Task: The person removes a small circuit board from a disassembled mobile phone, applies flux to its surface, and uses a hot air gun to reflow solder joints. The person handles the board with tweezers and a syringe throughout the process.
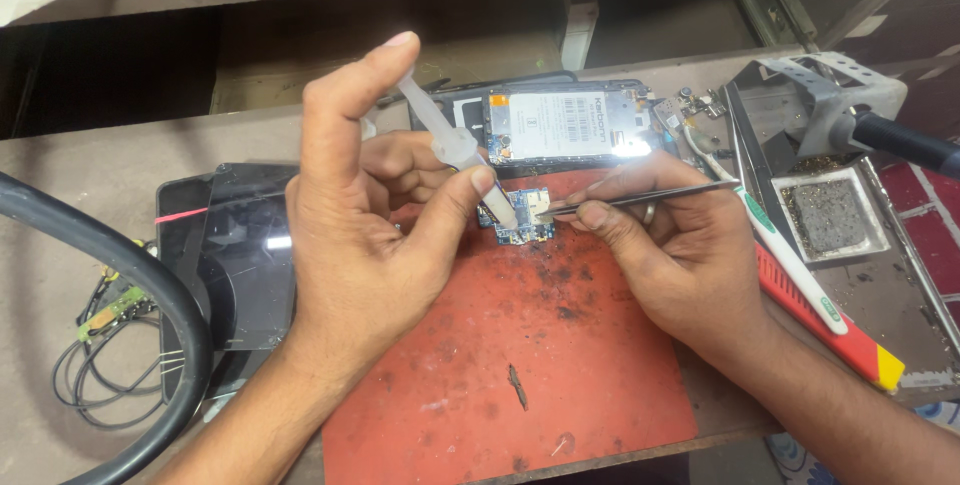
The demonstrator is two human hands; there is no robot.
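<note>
- syringe clamped in left hand, thumb on plunger, tip down on small blue board.
- right hand pinches tweezers, tips touching the board's right side.
- board lies on red mat, between both hands.
- opened phone just behind the board.
- dark screen panel left of the mat.
- soldering stand at right.
</note>
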